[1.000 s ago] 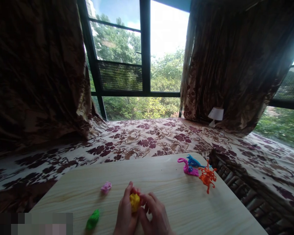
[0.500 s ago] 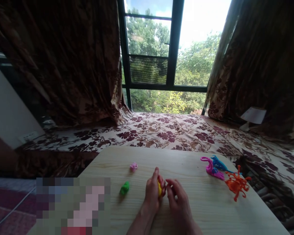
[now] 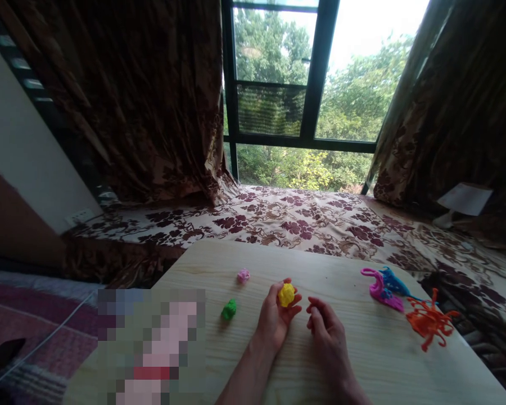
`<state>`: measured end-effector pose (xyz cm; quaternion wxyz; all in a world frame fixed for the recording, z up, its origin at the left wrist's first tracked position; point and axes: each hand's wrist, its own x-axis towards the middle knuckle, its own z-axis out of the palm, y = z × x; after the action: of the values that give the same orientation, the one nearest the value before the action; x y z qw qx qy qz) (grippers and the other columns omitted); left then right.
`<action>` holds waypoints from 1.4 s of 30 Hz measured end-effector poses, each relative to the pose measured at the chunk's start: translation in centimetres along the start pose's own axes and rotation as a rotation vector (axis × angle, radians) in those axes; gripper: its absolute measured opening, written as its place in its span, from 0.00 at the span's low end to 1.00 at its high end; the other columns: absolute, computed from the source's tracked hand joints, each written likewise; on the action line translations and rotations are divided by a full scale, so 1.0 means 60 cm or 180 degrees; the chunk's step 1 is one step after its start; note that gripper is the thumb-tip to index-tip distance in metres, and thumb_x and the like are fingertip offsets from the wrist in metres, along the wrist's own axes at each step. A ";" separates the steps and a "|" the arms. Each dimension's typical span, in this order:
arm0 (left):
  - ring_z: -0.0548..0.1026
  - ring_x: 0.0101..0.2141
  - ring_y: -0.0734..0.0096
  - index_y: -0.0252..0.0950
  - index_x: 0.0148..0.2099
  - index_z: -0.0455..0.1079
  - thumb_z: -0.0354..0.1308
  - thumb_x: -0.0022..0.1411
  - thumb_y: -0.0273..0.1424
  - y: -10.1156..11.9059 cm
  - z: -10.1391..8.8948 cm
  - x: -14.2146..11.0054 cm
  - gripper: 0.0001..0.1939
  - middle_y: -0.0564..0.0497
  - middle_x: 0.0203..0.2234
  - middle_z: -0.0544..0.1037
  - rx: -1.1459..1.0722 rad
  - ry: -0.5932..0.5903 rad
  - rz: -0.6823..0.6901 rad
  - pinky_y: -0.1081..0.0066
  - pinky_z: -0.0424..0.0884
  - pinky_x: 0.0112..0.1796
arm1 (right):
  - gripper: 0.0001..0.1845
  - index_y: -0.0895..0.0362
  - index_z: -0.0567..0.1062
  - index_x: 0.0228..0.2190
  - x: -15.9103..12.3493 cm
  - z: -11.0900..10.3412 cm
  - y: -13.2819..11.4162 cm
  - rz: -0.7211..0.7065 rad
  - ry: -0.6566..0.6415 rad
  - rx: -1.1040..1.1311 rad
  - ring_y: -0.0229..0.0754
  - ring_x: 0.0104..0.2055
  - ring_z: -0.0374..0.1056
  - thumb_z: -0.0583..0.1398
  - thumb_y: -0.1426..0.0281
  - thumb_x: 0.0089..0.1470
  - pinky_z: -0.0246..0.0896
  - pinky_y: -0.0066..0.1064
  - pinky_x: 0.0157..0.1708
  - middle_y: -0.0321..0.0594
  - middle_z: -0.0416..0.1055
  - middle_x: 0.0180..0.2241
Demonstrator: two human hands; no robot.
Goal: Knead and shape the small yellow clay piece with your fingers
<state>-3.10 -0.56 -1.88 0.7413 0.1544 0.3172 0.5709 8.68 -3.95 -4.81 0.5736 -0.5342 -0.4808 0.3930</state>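
My left hand [image 3: 274, 318] holds a yellow clay lump [image 3: 286, 294] between thumb and fingertips, just above the light wooden table [image 3: 362, 360]. Right beside it, my right hand [image 3: 326, 329] rests on the table with its fingers curled loosely; nothing shows in them. A green clay lump [image 3: 229, 309] lies on the table left of my left hand. Further back sits a small pink clay lump [image 3: 243, 275].
At the table's right edge lie a pink clay figure [image 3: 378, 289], a blue clay figure [image 3: 393, 282] and an orange clay figure [image 3: 429, 322]. A floral-covered window seat [image 3: 295, 219], brown curtains and a small white lamp [image 3: 461, 201] stand behind. A blurred patch covers the table's near left.
My right hand has let go of the yellow lump and drawn off to the right. My left hand now holds it alone, turned upward. The camera has swung left.
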 end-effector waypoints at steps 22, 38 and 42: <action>0.52 0.08 0.86 0.37 0.17 0.50 0.55 0.51 0.45 -0.004 0.011 -0.005 0.23 0.62 0.08 0.54 0.0233 0.0207 0.0392 0.79 0.42 0.11 | 0.11 0.57 0.71 0.36 -0.001 0.000 0.001 -0.0105 0.0000 -0.0206 0.35 0.24 0.61 0.54 0.66 0.51 0.60 0.27 0.26 0.37 0.68 0.28; 0.74 0.29 0.71 0.35 0.38 0.65 0.58 0.52 0.34 0.009 0.013 -0.013 0.12 0.49 0.32 0.75 -0.0150 -0.0268 0.0195 0.74 0.69 0.26 | 0.12 0.57 0.71 0.37 -0.002 0.000 -0.002 -0.0020 0.0075 -0.0091 0.35 0.24 0.60 0.54 0.66 0.52 0.59 0.27 0.24 0.37 0.67 0.29; 0.73 0.24 0.75 0.35 0.36 0.65 0.58 0.51 0.37 0.012 0.006 -0.008 0.12 0.48 0.32 0.76 -0.0240 -0.0123 0.0057 0.77 0.67 0.21 | 0.13 0.57 0.71 0.37 -0.001 0.001 0.001 -0.0036 0.0123 -0.0027 0.35 0.23 0.60 0.54 0.65 0.51 0.59 0.27 0.23 0.37 0.67 0.29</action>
<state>-3.47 -0.78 -1.06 0.7474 0.1402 0.2798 0.5860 8.59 -4.00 -4.86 0.5827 -0.5414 -0.4743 0.3772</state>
